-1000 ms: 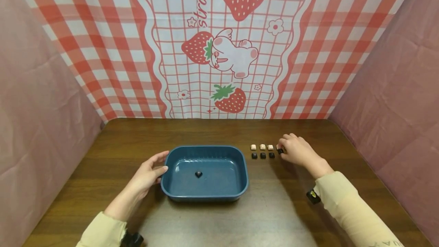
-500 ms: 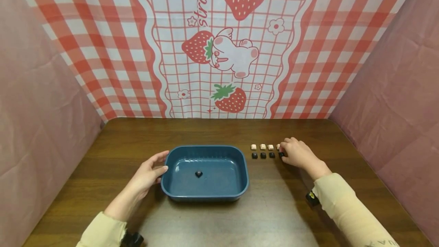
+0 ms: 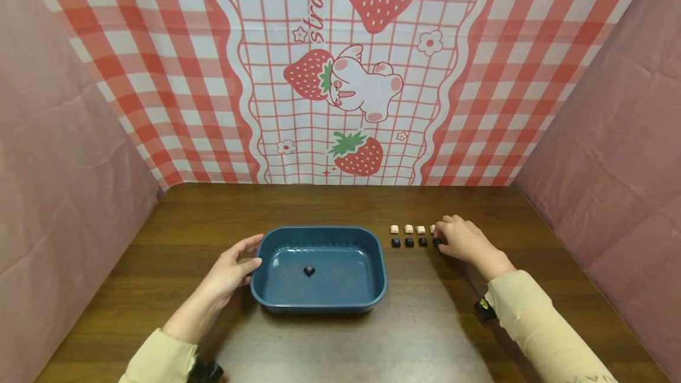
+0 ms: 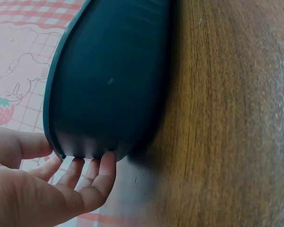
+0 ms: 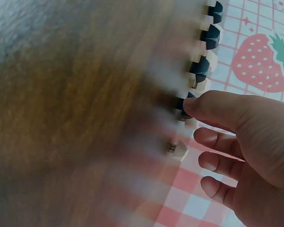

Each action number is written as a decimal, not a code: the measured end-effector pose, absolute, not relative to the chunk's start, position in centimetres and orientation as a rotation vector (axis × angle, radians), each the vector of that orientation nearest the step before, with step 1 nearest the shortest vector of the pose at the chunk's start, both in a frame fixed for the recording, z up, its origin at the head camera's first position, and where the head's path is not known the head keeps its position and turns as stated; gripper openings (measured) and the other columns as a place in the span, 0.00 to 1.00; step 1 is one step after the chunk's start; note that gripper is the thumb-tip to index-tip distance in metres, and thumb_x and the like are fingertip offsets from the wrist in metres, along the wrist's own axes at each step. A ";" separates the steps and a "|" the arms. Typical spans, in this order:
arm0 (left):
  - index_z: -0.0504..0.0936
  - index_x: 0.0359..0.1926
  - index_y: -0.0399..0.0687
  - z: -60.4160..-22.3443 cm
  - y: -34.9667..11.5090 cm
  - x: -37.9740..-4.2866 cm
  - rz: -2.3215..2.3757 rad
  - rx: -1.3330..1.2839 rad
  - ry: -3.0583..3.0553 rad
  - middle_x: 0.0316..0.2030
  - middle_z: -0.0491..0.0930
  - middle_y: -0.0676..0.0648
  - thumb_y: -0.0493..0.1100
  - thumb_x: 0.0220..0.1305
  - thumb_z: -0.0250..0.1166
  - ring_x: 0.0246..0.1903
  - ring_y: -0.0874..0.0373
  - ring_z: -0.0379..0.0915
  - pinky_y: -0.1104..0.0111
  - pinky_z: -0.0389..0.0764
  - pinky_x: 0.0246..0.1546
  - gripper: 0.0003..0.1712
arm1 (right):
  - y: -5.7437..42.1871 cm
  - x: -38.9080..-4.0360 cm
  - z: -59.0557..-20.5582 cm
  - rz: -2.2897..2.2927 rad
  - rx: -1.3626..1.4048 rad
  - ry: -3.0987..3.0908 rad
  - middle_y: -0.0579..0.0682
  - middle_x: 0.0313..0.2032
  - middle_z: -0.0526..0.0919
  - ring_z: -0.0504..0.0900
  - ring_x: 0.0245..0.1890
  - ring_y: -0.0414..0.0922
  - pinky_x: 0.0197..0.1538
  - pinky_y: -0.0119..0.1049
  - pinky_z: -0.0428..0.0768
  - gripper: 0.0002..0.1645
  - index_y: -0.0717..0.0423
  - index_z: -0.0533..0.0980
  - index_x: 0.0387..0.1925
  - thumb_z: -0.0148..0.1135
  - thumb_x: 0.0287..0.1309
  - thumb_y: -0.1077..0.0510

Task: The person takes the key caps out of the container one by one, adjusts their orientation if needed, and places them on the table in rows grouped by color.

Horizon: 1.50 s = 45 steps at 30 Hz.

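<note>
My left hand [image 3: 229, 273] holds the left end of a blue plastic basin [image 3: 319, 306]. In the left wrist view its thumb is at the rim and the fingers curl against the outer wall. One dark keycap [image 3: 309, 270] lies inside the basin. My right hand [image 3: 465, 241] pinches a black keycap [image 5: 182, 108] at the right end of the front row; the thumb shows against it, the index finger is hidden. Left of it stand several black keycaps [image 3: 409, 242]. Behind them runs a row of cream keycaps [image 3: 408, 229], its right end partly covered by my fingers.
The wooden table [image 3: 404, 336] reaches back to a red-and-white checked strawberry cloth [image 3: 340, 152]. Pink cloth walls [image 3: 612, 152] close off both sides. In the right wrist view another cream keycap [image 5: 180, 150] stands beyond the pinched one, near the fingertips.
My right hand has brought the black keycap slightly towards me and right, into line with the front black row. The left hand and basin have stayed put.
</note>
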State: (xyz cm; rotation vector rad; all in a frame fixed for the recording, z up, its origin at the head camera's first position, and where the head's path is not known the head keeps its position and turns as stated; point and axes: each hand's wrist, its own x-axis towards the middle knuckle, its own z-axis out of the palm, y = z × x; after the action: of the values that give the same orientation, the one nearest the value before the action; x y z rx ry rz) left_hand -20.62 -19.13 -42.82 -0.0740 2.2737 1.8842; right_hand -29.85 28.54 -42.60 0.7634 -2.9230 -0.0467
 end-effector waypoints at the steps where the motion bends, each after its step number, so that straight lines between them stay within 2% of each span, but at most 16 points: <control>1: 0.61 0.68 0.42 -42.8 -19.1 -20.6 1.884 -0.075 2.274 0.62 0.64 0.34 0.32 0.66 0.53 0.53 0.47 0.69 0.65 0.75 0.34 0.29 | 28.5 -29.8 -42.5 -0.045 0.763 -2.923 0.47 0.28 0.74 0.73 0.31 0.49 0.28 0.44 0.72 0.12 0.52 0.76 0.27 0.73 0.41 0.58; 19: 0.61 0.68 0.42 -42.6 -19.0 -20.6 1.886 -0.077 2.275 0.62 0.64 0.34 0.32 0.66 0.53 0.54 0.45 0.69 0.65 0.75 0.35 0.29 | 25.5 -28.5 -38.9 0.048 0.821 -2.789 0.46 0.28 0.74 0.70 0.29 0.47 0.25 0.39 0.68 0.11 0.52 0.77 0.26 0.72 0.40 0.59; 36: 0.62 0.68 0.42 -42.7 -19.0 -20.6 1.863 -0.083 2.296 0.62 0.64 0.34 0.32 0.66 0.53 0.54 0.44 0.69 0.66 0.74 0.34 0.29 | 20.3 -26.8 -35.9 0.068 0.864 -2.743 0.47 0.32 0.76 0.71 0.33 0.47 0.33 0.42 0.70 0.10 0.53 0.78 0.31 0.68 0.44 0.57; 45: 0.61 0.68 0.42 -42.6 -19.0 -20.5 1.867 -0.080 2.295 0.62 0.64 0.34 0.32 0.66 0.53 0.54 0.44 0.69 0.66 0.74 0.34 0.29 | 17.0 -25.9 -35.3 0.124 0.956 -2.662 0.47 0.34 0.77 0.72 0.35 0.47 0.35 0.43 0.72 0.14 0.53 0.78 0.33 0.72 0.43 0.55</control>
State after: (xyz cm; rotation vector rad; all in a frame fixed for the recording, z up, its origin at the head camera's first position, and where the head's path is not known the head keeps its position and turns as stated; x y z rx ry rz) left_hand -20.46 -18.98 -42.62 -0.0796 2.2948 1.8666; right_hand -25.93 16.98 -35.31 0.9563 -2.6623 0.1238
